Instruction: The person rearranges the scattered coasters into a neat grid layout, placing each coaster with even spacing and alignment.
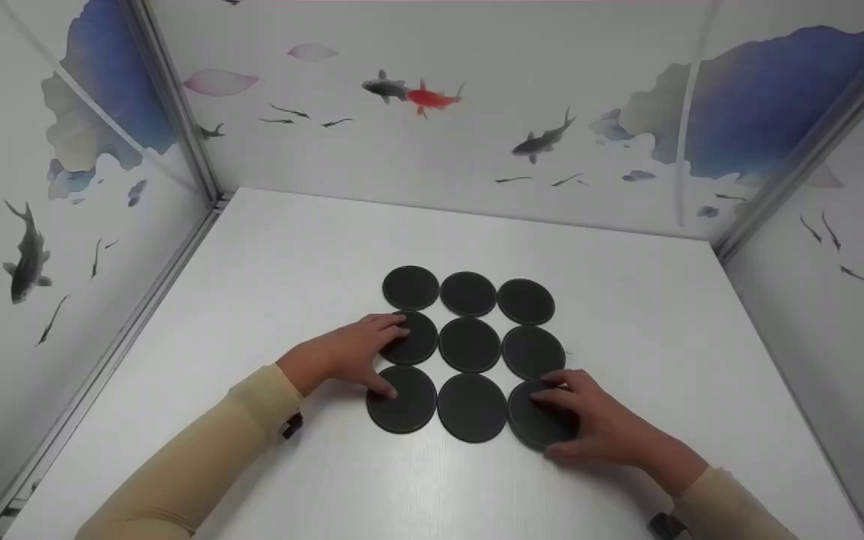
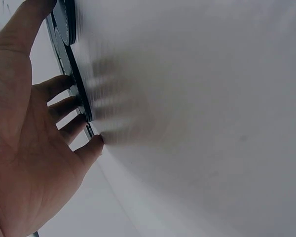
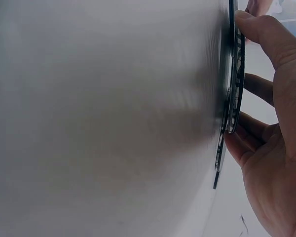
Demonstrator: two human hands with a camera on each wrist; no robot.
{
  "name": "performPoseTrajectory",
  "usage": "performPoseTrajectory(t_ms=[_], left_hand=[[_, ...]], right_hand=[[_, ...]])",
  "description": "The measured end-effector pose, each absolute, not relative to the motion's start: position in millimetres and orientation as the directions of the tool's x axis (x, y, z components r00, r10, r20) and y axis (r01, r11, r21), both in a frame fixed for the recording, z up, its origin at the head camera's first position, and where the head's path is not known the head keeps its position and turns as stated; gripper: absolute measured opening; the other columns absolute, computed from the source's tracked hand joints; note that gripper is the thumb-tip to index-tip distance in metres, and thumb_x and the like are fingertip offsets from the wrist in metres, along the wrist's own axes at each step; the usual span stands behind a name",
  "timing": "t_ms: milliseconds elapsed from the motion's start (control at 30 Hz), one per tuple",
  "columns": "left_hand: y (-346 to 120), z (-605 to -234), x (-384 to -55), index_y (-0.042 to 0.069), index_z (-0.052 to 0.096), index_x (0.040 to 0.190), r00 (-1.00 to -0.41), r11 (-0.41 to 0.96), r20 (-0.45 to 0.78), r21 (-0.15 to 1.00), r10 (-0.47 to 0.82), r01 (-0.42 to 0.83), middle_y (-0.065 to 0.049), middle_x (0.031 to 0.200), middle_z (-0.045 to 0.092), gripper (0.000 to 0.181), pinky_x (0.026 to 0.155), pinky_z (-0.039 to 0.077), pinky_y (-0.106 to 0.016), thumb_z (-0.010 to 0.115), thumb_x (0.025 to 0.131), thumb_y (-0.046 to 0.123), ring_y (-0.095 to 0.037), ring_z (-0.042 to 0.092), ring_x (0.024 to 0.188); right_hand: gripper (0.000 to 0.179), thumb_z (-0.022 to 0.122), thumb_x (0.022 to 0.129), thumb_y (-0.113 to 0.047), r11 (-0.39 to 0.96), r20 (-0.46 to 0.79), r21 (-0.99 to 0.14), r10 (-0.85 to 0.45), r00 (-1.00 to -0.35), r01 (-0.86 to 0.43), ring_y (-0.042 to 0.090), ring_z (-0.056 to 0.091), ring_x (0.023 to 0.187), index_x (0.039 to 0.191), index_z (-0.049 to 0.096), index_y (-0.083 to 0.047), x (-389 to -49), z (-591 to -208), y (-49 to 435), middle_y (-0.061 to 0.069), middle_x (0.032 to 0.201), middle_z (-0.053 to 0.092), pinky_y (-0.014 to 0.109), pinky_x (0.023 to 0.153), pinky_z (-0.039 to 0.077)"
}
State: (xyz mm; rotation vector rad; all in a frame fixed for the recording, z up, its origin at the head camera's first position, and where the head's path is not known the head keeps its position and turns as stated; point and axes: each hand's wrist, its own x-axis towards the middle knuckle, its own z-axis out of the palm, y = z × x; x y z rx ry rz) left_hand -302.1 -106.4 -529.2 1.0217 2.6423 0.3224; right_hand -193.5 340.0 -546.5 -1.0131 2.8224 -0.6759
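Flat black round discs lie on the white table in three rows of three, edges close together. My left hand has its fingers spread over the left disc of the middle row, with the thumb on the front left disc. The front right disc is in my right hand, thumb at its near edge and fingers at its far side. In the right wrist view this disc stands slightly above its neighbours, and its rim looks patterned. The front middle disc lies between the hands.
The white table meets a back wall printed with fish and petals. Side walls with metal corner posts stand left and right. Behind the hands lies the back row, with a disc at its middle.
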Motion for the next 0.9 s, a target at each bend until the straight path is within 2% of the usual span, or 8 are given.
performPoseTrajectory(t_ms=[267, 567, 900], left_hand=[[-106.3, -528.9, -301.8, 0.019, 0.034, 0.159, -0.704, 0.722, -0.19, 0.311, 0.685, 0.618, -0.001, 0.168, 0.018, 0.11, 0.117, 0.032, -0.042, 0.078, 0.072, 0.072, -0.021, 0.016, 0.153], [-106.1, -531.1, -303.3, 0.021, 0.033, 0.159, -0.705, 0.721, -0.183, 0.31, 0.685, 0.62, 0.0, 0.168, 0.017, 0.11, 0.118, 0.03, -0.041, 0.077, 0.072, 0.073, -0.02, 0.015, 0.153], [-106.9, -530.3, -301.7, 0.021, 0.033, 0.159, -0.709, 0.724, -0.186, 0.316, 0.681, 0.613, 0.001, 0.168, 0.018, 0.11, 0.118, 0.03, -0.042, 0.077, 0.072, 0.072, -0.02, 0.015, 0.154]], right_hand=[[0.075, 0.085, 0.075, -0.055, 0.689, 0.075, -0.435, -0.614, -0.786, -0.58, 0.016, 0.036, 0.136, 0.142, 0.057, -0.036, -191.0, -547.7, 340.7, 0.0, 0.151, 0.039, 0.041, 0.104, 0.045], [0.075, 0.085, 0.076, -0.054, 0.662, 0.092, -0.431, -0.644, -0.759, -0.613, 0.021, 0.037, 0.136, 0.143, 0.057, -0.031, -190.1, -547.4, 343.8, 0.005, 0.152, 0.039, 0.041, 0.103, 0.045], [0.076, 0.084, 0.077, -0.054, 0.684, 0.058, -0.425, -0.633, -0.772, -0.593, 0.022, 0.038, 0.138, 0.143, 0.056, -0.033, -188.5, -546.4, 342.4, 0.003, 0.154, 0.035, 0.043, 0.105, 0.045]])
